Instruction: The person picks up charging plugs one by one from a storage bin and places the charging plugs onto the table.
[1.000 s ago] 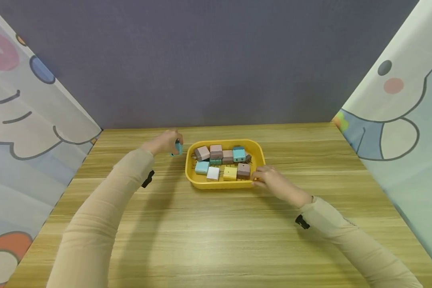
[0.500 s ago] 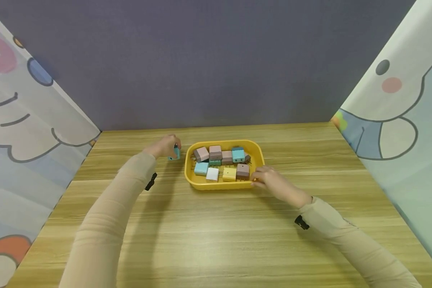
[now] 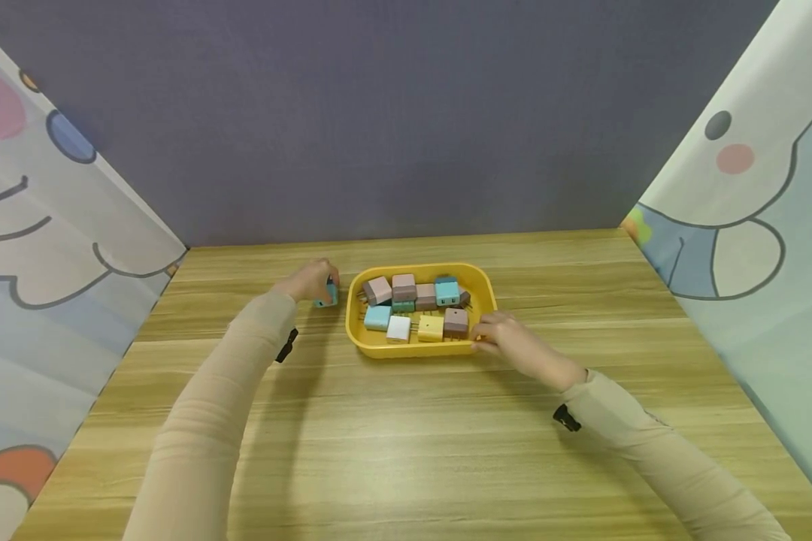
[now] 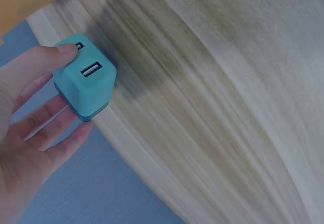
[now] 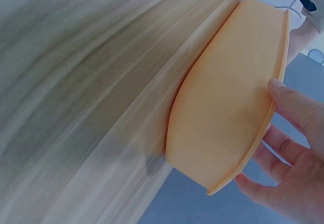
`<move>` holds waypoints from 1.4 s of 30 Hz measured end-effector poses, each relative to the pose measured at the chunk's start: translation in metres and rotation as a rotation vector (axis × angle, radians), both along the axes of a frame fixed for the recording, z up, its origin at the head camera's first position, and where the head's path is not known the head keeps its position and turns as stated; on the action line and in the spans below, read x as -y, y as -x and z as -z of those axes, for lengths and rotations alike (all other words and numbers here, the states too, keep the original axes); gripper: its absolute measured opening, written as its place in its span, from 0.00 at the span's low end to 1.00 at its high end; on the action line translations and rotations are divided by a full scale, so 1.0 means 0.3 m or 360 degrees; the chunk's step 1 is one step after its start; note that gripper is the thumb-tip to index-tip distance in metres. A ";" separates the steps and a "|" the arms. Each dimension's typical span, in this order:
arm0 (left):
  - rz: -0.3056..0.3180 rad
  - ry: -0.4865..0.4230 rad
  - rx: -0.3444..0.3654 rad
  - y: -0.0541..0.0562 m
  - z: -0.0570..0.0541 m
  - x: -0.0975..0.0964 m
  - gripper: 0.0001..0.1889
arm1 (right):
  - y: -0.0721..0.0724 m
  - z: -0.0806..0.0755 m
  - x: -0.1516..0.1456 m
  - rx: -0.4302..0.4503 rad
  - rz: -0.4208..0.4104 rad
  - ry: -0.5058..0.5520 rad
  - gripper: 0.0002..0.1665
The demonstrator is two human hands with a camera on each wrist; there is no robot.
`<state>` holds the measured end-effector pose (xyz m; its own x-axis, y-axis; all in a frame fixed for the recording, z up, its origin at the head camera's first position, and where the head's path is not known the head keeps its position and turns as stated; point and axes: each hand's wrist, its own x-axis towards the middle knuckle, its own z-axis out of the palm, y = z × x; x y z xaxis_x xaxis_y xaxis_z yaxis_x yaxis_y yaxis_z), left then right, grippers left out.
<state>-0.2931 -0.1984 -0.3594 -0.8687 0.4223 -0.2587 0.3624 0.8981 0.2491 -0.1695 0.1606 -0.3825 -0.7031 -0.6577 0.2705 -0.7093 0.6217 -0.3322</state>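
Between thumb and fingers my left hand (image 3: 311,281) pinches a teal USB charger (image 4: 88,80), just left of the basket. Two USB ports show on its face in the left wrist view. My right hand (image 3: 514,342) grips the near right corner of the yellow plastic basket (image 3: 386,351), thumb on the outside of the rim in the right wrist view. Inside the basket lie several USB chargers: a white one (image 3: 398,328), a yellow one (image 3: 431,327), a light blue one (image 3: 377,317), a teal one (image 3: 447,293) and some pinkish-brown ones (image 3: 456,321).
The basket stands on a wood-grain table (image 3: 392,443). A dark grey panel (image 3: 406,120) rises behind the table's far edge. Cartoon-printed curtains (image 3: 737,188) hang at both sides.
My left hand has lowered the teal charger toward the table and slightly nearer. The right hand keeps its grip on the basket's corner.
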 end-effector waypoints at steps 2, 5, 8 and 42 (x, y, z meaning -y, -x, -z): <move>-0.0006 0.0007 0.0007 0.002 0.010 0.003 0.17 | -0.001 -0.002 0.001 0.0002 0.0002 -0.0010 0.06; -0.0010 0.0015 0.0008 0.004 0.020 0.006 0.17 | -0.004 -0.005 0.002 0.0007 0.0007 -0.0016 0.06; -0.0009 0.0024 0.0010 0.005 0.028 0.005 0.17 | -0.006 -0.005 0.003 0.0014 0.0009 -0.0011 0.06; 0.0048 0.0035 0.0011 0.002 0.047 0.009 0.18 | -0.007 -0.003 0.001 0.0062 0.0034 -0.0001 0.06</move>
<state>-0.2937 -0.2011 -0.3736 -0.8538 0.4426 -0.2741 0.3879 0.8920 0.2320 -0.1673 0.1604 -0.3815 -0.7268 -0.6429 0.2420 -0.6826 0.6366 -0.3589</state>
